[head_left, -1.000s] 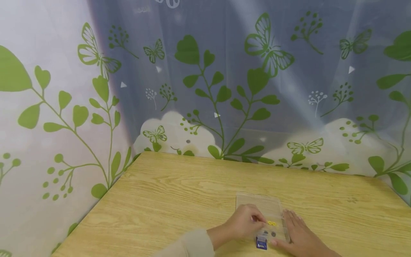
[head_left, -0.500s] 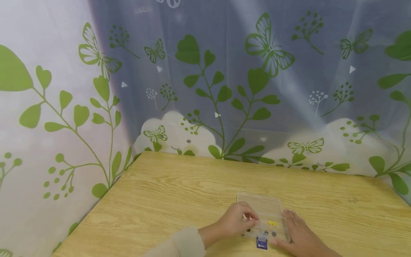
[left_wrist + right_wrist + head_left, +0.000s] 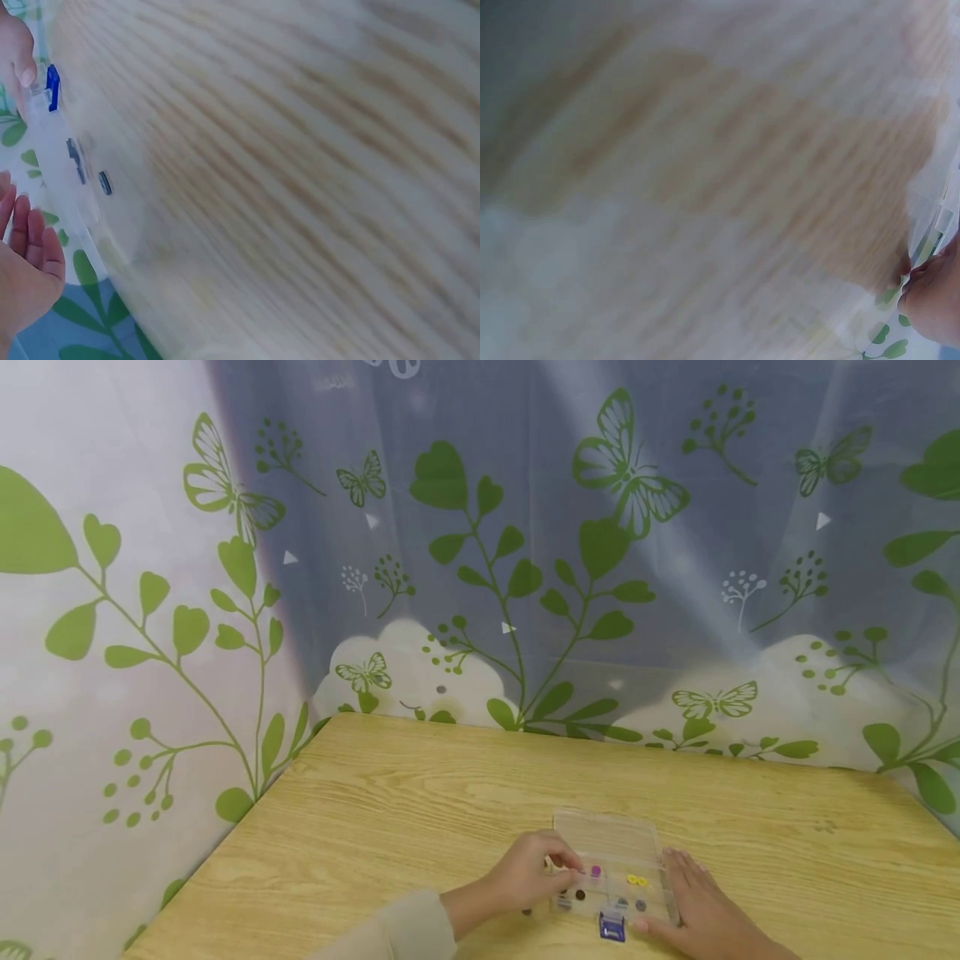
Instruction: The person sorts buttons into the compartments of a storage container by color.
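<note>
A clear plastic box [image 3: 607, 833] with its lid raised lies on the table in the head view, a blue latch [image 3: 612, 927] at its front. Inside are yellow buttons [image 3: 637, 880], a purple button [image 3: 596, 871] and dark buttons [image 3: 580, 895]. My left hand [image 3: 534, 868] hovers over the box's left side, fingers loosely bent; no held thing shows. Left of the box, partly under that wrist, lies a dark button [image 3: 105, 183] on the table. My right hand [image 3: 708, 906] rests against the box's right side, fingers straight, thumb near the front corner.
The wood-grain table [image 3: 405, 810] stretches out around the box. A curtain [image 3: 480, 568] printed with green leaves and butterflies hangs behind it and along the left. In the right wrist view the near surface is blurred.
My left hand has moved left, away from the yellow buttons, uncovering the purple and dark buttons in the box and the loose one outside. The right hand has stayed put.
</note>
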Available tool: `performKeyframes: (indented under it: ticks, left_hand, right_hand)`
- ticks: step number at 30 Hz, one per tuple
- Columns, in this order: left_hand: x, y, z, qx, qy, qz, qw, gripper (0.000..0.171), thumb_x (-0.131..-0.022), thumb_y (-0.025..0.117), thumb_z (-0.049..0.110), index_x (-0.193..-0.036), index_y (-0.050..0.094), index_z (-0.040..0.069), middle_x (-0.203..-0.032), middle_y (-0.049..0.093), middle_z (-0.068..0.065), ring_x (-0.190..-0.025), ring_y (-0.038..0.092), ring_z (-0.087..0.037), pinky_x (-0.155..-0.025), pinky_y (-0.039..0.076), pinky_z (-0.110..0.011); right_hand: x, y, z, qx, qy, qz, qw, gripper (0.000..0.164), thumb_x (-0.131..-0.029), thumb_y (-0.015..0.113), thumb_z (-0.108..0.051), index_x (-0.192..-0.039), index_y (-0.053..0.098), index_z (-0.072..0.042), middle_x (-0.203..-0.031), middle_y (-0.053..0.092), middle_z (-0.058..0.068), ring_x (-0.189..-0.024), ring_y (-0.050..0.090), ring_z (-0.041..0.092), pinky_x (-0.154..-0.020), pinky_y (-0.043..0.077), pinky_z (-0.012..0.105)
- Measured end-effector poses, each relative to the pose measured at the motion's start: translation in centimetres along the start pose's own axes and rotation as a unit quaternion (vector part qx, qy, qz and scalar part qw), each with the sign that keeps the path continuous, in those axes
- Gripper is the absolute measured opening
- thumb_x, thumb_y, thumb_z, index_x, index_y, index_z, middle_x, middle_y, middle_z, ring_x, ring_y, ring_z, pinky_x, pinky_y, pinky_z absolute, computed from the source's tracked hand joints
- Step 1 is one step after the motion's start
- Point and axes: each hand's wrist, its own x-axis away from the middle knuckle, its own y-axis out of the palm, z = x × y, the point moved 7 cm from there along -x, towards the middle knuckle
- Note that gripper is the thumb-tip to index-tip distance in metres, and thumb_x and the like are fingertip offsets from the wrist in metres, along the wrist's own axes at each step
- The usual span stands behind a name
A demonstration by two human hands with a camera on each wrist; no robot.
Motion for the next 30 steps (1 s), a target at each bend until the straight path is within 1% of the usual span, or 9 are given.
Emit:
performKeyframes:
  ticks: [3, 5, 8, 13, 21, 27, 30]
  left_hand:
    - [0.3, -0.2, -0.3, 0.013, 0.000, 0.002, 0.9999, 0.009, -0.083, 0.068, 0.009, -0.089, 0.070, 0.002, -0.087, 0.066, -0.004, -0.080, 0.052, 0.003, -0.076, 0.046, -0.012]
    - [0.6, -0.3, -0.5, 0.017, 0.000, 0.003, 0.9998, 0.009, -0.083, 0.068, 0.009, -0.088, 0.070, 0.002, -0.086, 0.066, -0.004, -0.079, 0.052, 0.003, -0.076, 0.046, -0.012]
    - [0.9, -0.4, -0.8, 0.012, 0.000, 0.004, 0.9999, 0.010, -0.084, 0.068, 0.011, -0.087, 0.070, 0.003, -0.083, 0.064, -0.002, -0.078, 0.051, 0.003, -0.074, 0.046, -0.012]
    - [1.4, -0.7, -1.2, 0.001, -0.001, 0.004, 1.0000, 0.009, -0.083, 0.068, 0.014, -0.085, 0.070, 0.005, -0.083, 0.064, -0.001, -0.078, 0.051, 0.003, -0.074, 0.046, -0.013]
    - [2.4, -1.4, -2.4, 0.017, -0.023, -0.001, 0.9996, 0.012, -0.083, 0.068, 0.014, -0.089, 0.069, 0.004, -0.088, 0.065, -0.002, -0.083, 0.054, 0.000, -0.076, 0.047, -0.013]
    - [3.0, -1.8, -3.0, 0.009, -0.014, -0.008, 0.9998, 0.015, -0.084, 0.067, 0.016, -0.090, 0.069, 0.002, -0.087, 0.065, -0.004, -0.081, 0.055, -0.002, -0.076, 0.048, -0.014]
    - [3.3, -1.9, -3.2, 0.004, -0.016, -0.014, 0.9998, 0.015, -0.084, 0.068, 0.014, -0.091, 0.069, 0.001, -0.087, 0.066, -0.005, -0.080, 0.056, -0.001, -0.076, 0.049, -0.015]
  right_hand:
    - [0.0, 0.0, 0.1, -0.002, 0.002, -0.001, 1.000, 0.103, -0.082, 0.054, -0.061, -0.138, 0.020, 0.019, -0.143, 0.022, 0.039, -0.133, 0.019, 0.054, -0.107, 0.016, 0.065]
    - [0.0, 0.0, 0.0, 0.003, -0.004, 0.002, 1.000, 0.102, -0.083, 0.054, -0.060, -0.137, 0.021, 0.020, -0.142, 0.023, 0.040, -0.132, 0.021, 0.055, -0.106, 0.017, 0.065]
    - [0.1, 0.0, 0.0, 0.002, -0.002, 0.004, 1.000, 0.102, -0.083, 0.055, -0.061, -0.138, 0.021, 0.019, -0.143, 0.023, 0.039, -0.132, 0.020, 0.054, -0.107, 0.017, 0.064]
    - [0.1, -0.1, -0.1, 0.009, -0.011, 0.014, 1.000, 0.101, -0.083, 0.055, -0.059, -0.137, 0.022, 0.019, -0.141, 0.025, 0.040, -0.131, 0.022, 0.055, -0.106, 0.018, 0.064]
    - [0.2, -0.1, -0.2, 0.010, -0.019, 0.020, 1.000, 0.099, -0.083, 0.056, -0.057, -0.136, 0.023, 0.020, -0.141, 0.025, 0.040, -0.131, 0.023, 0.055, -0.106, 0.019, 0.064]
    - [0.2, -0.1, -0.2, 0.009, -0.020, 0.020, 1.000, 0.099, -0.084, 0.056, -0.057, -0.137, 0.022, 0.020, -0.141, 0.025, 0.040, -0.131, 0.022, 0.055, -0.106, 0.019, 0.065]
    - [0.2, -0.1, -0.1, 0.005, -0.018, 0.016, 1.000, 0.099, -0.084, 0.056, -0.057, -0.137, 0.021, 0.020, -0.142, 0.024, 0.040, -0.131, 0.022, 0.055, -0.106, 0.018, 0.065]
